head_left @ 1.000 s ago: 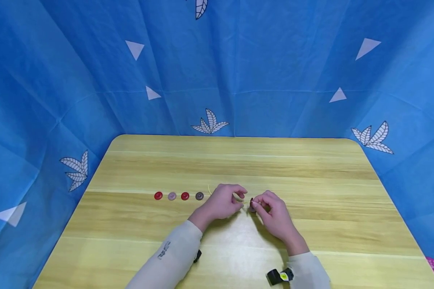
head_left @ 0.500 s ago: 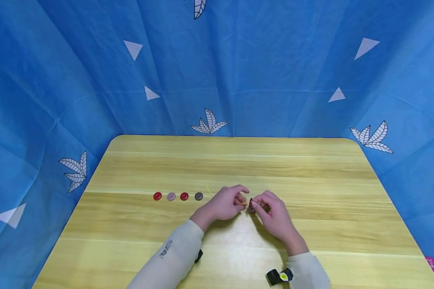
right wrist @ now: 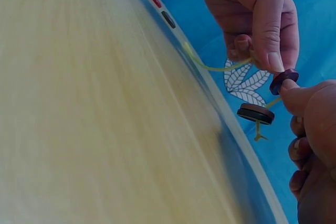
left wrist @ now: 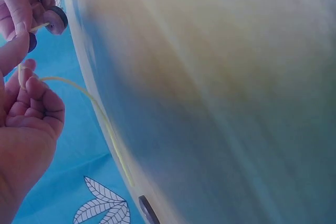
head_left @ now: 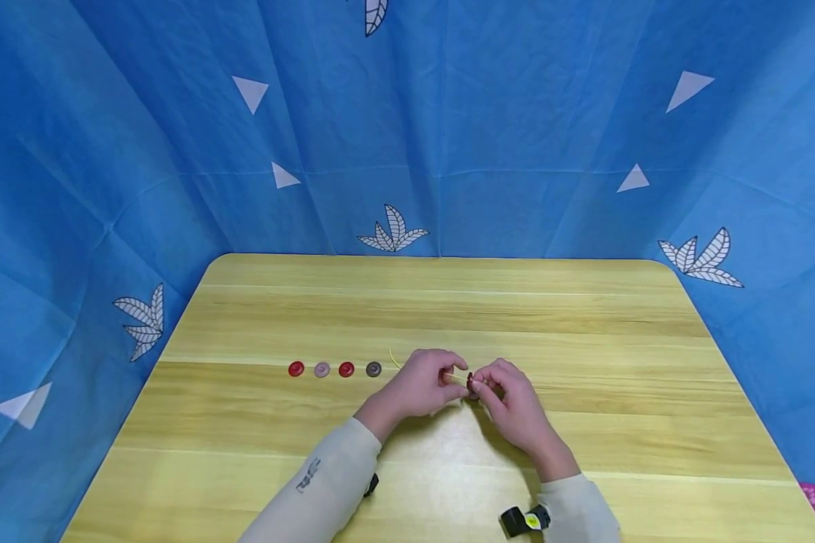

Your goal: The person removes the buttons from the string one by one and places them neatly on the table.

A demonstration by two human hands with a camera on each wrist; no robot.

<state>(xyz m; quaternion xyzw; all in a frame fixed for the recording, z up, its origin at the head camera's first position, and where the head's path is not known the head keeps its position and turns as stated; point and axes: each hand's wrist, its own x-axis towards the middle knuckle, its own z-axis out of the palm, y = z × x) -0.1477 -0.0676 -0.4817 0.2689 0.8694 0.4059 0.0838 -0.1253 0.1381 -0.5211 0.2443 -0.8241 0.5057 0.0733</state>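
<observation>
At nine o'clock, four buttons (head_left: 345, 369) are lying in line; my left hand (head_left: 421, 381) is gripping the yellow cord (right wrist: 212, 68) in curled fingers, seemingly guiding it; toward three o'clock, my right hand (head_left: 512, 400) is pinching a red button (right wrist: 277, 83), probably steadying its hole.

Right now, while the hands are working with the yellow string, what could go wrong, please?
1. The small dark red button is pinched by the right hand, so it might slip out.
2. The stacked buttons on the yellow string seem to be stopped only by a small knot; if it loosens, they could slide off.
3. The grey button lies near the left hand, which might nudge it.
</observation>
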